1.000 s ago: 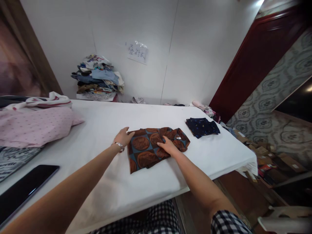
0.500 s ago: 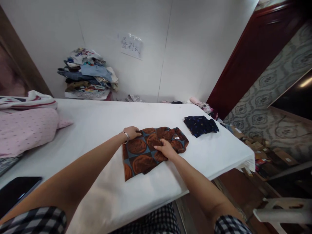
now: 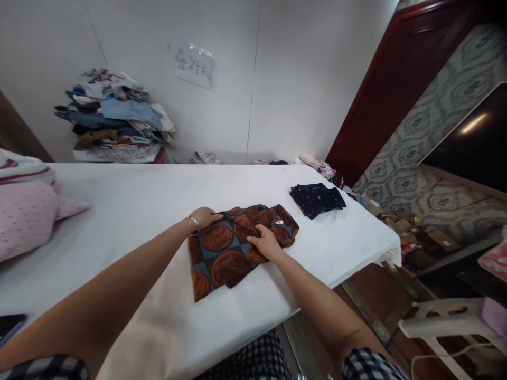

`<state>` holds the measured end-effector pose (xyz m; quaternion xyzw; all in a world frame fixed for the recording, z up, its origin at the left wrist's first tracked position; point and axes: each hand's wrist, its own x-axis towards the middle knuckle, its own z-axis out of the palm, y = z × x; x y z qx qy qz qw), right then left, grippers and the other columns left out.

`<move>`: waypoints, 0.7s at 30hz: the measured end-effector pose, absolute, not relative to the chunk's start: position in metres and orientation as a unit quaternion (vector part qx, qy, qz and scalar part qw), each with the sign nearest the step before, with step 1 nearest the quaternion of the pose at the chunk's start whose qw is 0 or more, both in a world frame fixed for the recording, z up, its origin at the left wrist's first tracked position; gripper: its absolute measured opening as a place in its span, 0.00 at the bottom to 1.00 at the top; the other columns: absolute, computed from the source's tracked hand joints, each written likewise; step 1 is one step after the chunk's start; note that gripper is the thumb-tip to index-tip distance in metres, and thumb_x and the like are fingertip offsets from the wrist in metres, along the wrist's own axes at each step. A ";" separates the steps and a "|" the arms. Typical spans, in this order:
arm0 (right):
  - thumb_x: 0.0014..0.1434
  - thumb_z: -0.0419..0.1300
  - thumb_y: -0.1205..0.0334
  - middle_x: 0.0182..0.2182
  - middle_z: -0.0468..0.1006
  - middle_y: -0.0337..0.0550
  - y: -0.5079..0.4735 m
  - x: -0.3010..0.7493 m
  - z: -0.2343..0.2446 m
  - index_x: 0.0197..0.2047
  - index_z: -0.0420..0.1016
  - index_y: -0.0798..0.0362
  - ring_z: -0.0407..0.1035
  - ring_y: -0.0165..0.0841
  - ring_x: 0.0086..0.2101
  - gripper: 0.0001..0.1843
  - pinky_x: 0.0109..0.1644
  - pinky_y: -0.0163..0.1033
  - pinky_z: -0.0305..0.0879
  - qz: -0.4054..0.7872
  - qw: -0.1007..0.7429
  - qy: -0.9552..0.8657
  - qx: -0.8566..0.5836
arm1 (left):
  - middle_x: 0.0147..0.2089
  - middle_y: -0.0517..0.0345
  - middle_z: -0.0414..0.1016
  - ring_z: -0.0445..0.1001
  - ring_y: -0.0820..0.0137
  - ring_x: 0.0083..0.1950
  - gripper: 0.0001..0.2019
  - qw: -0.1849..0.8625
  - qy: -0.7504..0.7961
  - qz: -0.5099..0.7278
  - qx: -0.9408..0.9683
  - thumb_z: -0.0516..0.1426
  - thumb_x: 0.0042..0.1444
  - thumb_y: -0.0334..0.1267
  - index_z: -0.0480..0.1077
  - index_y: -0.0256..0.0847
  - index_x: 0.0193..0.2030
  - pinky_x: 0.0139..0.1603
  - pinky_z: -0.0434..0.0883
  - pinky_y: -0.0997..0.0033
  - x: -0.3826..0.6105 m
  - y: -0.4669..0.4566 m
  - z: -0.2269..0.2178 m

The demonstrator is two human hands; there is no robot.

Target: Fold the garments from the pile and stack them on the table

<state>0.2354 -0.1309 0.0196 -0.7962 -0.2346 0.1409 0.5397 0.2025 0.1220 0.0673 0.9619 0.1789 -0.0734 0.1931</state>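
Note:
A folded shirt (image 3: 232, 264), brown and teal with big round motifs, lies on the white-covered table (image 3: 253, 182) in front of me. Its collar end with a small white label points to the right. My left hand (image 3: 205, 217), with a silver bracelet at the wrist, grips the shirt's far left corner, its fingertips partly hidden by the cloth. On the shirt's middle, near the collar, my right hand (image 3: 266, 244) holds the fabric between thumb and fingers. Beyond it to the right is a folded dark navy garment (image 3: 318, 200) with small coloured specks.
A tall pile of clothes (image 3: 119, 119) stands against the wall at back left. Pink dotted cloth (image 3: 26, 219) lies at the left, a dark flat device (image 3: 11, 324) at the near left edge. A white plastic stool (image 3: 443, 319) and cardboard boxes (image 3: 439, 240) are beyond the table's right edge.
My view has turned to the right, so things appear farther left. Both hands keep nearly the same places on the shirt, which looks unchanged.

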 end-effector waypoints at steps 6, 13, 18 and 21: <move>0.52 0.63 0.55 0.40 0.78 0.43 -0.145 0.229 0.040 0.55 0.69 0.48 0.72 0.39 0.41 0.26 0.48 0.46 0.67 0.128 0.467 -0.253 -0.837 | 0.46 0.40 0.78 0.75 0.51 0.47 0.24 0.152 0.197 -0.081 0.965 0.54 0.45 0.55 0.77 0.36 0.38 0.42 0.70 0.61 0.211 0.122 0.073; 0.54 0.59 0.52 0.35 0.77 0.44 -0.204 0.185 0.057 0.51 0.66 0.50 0.73 0.34 0.29 0.22 0.31 0.40 0.71 0.205 0.573 -0.128 -0.783 | 0.65 0.48 0.64 0.66 0.63 0.61 0.39 0.192 0.137 -0.052 0.970 0.49 0.51 0.58 0.58 0.35 0.65 0.59 0.63 0.72 0.231 0.103 0.079; 0.47 0.68 0.51 0.40 0.78 0.48 -0.221 0.158 0.053 0.44 0.65 0.52 0.76 0.38 0.33 0.25 0.25 0.38 0.72 0.412 0.689 0.024 -0.596 | 0.62 0.43 0.67 0.69 0.58 0.58 0.46 0.196 0.125 -0.088 0.969 0.55 0.45 0.60 0.56 0.31 0.66 0.57 0.65 0.68 0.255 0.090 0.072; 0.46 0.70 0.53 0.41 0.78 0.49 -0.212 0.156 0.054 0.42 0.68 0.54 0.76 0.38 0.38 0.23 0.29 0.39 0.74 0.442 0.718 0.036 -0.536 | 0.58 0.41 0.71 0.71 0.56 0.56 0.44 0.191 0.128 -0.101 0.968 0.58 0.41 0.58 0.61 0.32 0.63 0.54 0.67 0.67 0.269 0.083 0.068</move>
